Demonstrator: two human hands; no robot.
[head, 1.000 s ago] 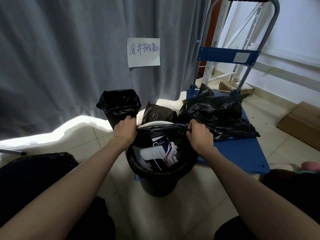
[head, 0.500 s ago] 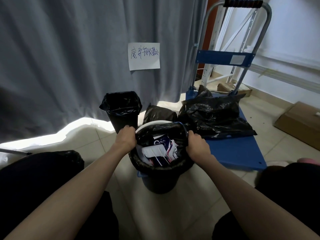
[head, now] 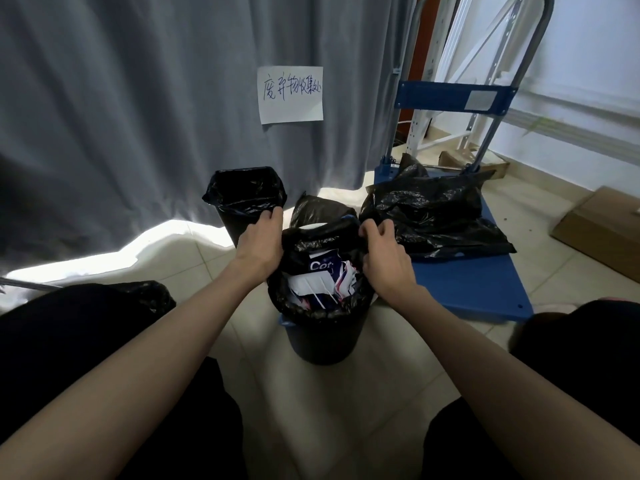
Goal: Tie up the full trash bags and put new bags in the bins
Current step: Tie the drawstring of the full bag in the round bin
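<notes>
Both arms have lifted, left hand and right hand gripping the trash bag rim.

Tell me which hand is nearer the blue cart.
Right. The right hand grips the full bag's edge on the side beside the blue cart; the left hand grips the bag's opposite edge, with the bin between it and the cart.

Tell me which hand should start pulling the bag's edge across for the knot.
Probably the right hand: its fingers visibly pinch a gathered fold of the bag at the far rim. The left hand also grips the edge, but its fingers are hidden, pressed against the bin rim.
</notes>
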